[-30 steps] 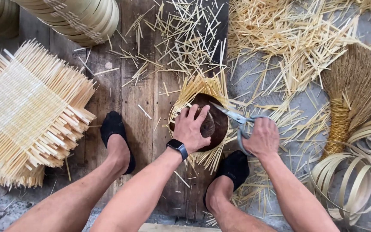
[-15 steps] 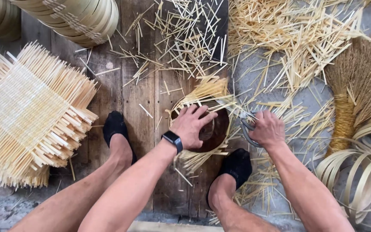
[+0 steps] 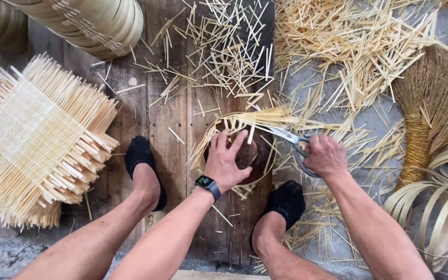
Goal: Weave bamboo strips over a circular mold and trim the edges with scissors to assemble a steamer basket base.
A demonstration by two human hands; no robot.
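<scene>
Two hands work on the plank floor: left hand (image 3: pixel 226 163) presses a small woven mat (image 3: pixel 239 148) flat (light, springy, likely brittle-edged), right hand (image 3: pixel 326 155) clenched around scissors (image 3: pixel 291 139) trimming its rim.

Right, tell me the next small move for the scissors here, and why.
Probably close the scissors on the strips sticking out past the round woven piece. The right hand holds the blades at those ends, and the left hand presses the piece flat.
</scene>
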